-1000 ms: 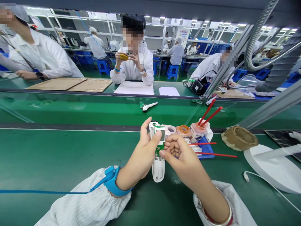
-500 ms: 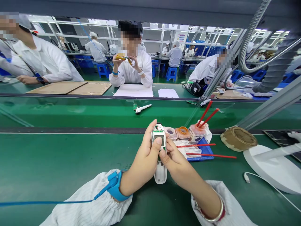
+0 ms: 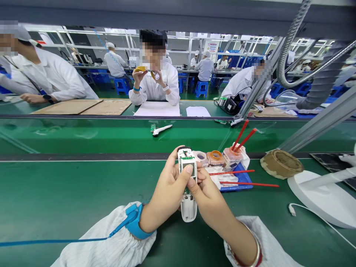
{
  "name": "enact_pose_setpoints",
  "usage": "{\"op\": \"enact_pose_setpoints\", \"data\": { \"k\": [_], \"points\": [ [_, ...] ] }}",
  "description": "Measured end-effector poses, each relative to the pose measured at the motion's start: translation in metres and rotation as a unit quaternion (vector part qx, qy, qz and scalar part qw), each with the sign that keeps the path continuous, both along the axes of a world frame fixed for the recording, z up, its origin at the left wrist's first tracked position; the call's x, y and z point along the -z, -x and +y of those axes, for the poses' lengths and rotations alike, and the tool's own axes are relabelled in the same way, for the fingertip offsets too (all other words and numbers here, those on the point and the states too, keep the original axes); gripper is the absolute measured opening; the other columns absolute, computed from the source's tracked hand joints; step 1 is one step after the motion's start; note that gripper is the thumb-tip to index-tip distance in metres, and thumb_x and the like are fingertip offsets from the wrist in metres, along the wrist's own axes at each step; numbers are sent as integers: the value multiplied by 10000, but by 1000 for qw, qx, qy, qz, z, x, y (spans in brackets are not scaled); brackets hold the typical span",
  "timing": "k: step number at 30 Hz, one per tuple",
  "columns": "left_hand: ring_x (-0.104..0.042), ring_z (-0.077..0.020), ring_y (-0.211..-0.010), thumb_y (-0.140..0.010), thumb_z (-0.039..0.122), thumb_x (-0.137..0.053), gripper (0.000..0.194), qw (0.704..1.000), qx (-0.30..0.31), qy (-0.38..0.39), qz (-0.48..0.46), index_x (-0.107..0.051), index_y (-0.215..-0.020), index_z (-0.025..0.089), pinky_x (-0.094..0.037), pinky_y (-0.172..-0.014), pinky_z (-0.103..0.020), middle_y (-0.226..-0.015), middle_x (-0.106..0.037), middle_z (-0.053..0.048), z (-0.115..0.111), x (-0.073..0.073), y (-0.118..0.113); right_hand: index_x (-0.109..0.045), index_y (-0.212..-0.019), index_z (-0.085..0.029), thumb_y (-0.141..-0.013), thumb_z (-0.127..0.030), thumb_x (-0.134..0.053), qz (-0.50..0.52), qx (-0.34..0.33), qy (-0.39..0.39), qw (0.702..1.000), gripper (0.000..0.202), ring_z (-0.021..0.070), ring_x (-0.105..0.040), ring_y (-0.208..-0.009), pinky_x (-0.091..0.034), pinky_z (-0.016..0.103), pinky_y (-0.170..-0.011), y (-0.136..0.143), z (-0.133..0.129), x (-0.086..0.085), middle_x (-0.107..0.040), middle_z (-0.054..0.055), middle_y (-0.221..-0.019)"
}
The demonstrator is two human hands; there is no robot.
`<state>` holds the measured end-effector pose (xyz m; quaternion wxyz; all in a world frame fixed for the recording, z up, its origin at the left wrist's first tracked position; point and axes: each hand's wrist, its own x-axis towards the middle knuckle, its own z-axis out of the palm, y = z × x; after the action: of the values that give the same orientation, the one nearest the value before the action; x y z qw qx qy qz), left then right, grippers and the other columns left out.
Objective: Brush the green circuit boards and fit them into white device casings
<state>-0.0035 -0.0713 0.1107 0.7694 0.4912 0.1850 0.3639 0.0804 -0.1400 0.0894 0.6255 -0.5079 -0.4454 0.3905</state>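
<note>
Between my two hands is a white handheld device housing [image 3: 189, 209], its inside facing up, with a green circuit board and a small grey display in it. My left hand [image 3: 174, 181] is closed around its left side, the thumb pressing on the display. From the right, my right hand [image 3: 204, 187] grips the housing, thumb on the board's lower part. Both thumbs hide some of the board. A blue wrist strap [image 3: 136, 221] with a cord circles my left wrist. The housing is held above the green bench [image 3: 69, 193].
Right of my hands, a blue tray [image 3: 241, 181] holds small jars, white tissue and red sticks. Beyond it are a brown tape roll [image 3: 282, 164] and a white lamp base [image 3: 319, 196]. On the green belt ahead lies a white device part [image 3: 162, 130]. Co-workers sit opposite.
The housing and my hands have come slightly lower in view, and its dark top end shows more. The white part on the belt has shifted left. Both hands keep their grip.
</note>
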Motion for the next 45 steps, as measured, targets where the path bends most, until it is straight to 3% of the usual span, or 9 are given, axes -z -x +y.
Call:
{"op": "enact_pose_setpoints", "data": {
  "k": [4,11,25,28,31,33,37,42,45],
  "points": [
    [-629,-177,-903,-839,254,-577,428,1000,12,-8,-1,-383,-1221,256,-483,-812,-307,-954,-656,-38,0,-2,2,-381,-1228,-232,-922,-412,-499,35,-11,-21,999,374,197,-529,-1060,-440,328,-902,3,-1,-1,-556,64,-1118],
    [-614,-141,-795,-828,239,-589,440,995,45,-87,-18,-370,-1208,273,-500,-702,-258,-979,-628,-47,0,-5,13,-445,-1169,-278,-936,-394,-474,-29,12,-40,999,261,166,-588,-813,-501,275,-716,5,-11,4,-582,27,-944],
    [-651,-183,-737,-829,272,-585,423,991,109,-25,-66,-358,-1186,274,-515,-589,-271,-883,-650,-45,-6,-9,14,-460,-1120,-276,-943,-372,-448,-62,28,-38,997,202,197,-581,-866,-507,296,-724,13,-22,0,-556,42,-955],
    [-624,-118,-595,-821,290,-599,421,992,108,-30,-66,-354,-1162,261,-492,-513,-216,-861,-657,-36,-6,-10,14,-440,-1120,-287,-925,-395,-490,-18,24,-48,998,228,194,-568,-925,-499,288,-765,18,-19,1,-547,39,-1024],
    [-500,-28,-383,-828,298,-586,385,994,101,-33,-16,-350,-1131,261,-391,-354,-152,-929,-662,-40,-2,-11,14,-334,-1221,-277,-907,-486,-485,42,13,-5,999,406,161,-614,-720,-524,263,-615,21,-13,3,-561,71,-1053],
    [-560,-50,-453,-826,267,-591,342,994,95,-50,29,-377,-1092,249,-430,-392,-157,-978,-662,-52,2,-14,14,-318,-1221,-225,-886,-573,-453,70,4,43,997,502,135,-570,-490,-476,232,-444,22,-10,4,-615,61,-835],
    [-595,-182,-1013,-745,165,-679,306,993,20,-108,45,-457,-952,204,-513,-728,-219,-1169,-601,-77,11,-22,14,-449,-1024,-157,-840,-632,-477,53,24,84,995,510,118,-471,-337,-344,166,-337,16,-9,5,-499,-31,-436],
    [-639,-209,-868,-765,240,-658,335,995,29,-80,47,-410,-988,212,-442,-416,-169,-1206,-567,-109,17,-15,7,-509,-987,-172,-825,-572,-550,58,38,80,994,433,78,-482,-341,-319,146,-303,6,-3,7,-603,26,-708],
    [-632,-208,-903,-769,224,-655,320,997,25,-67,27,-432,-996,193,-477,-488,-185,-1194,-571,-113,22,-7,1,-538,-971,-168,-801,-545,-594,96,35,79,992,418,81,-493,-340,-324,145,-287,2,3,10,-604,34,-744]
  ]
}}
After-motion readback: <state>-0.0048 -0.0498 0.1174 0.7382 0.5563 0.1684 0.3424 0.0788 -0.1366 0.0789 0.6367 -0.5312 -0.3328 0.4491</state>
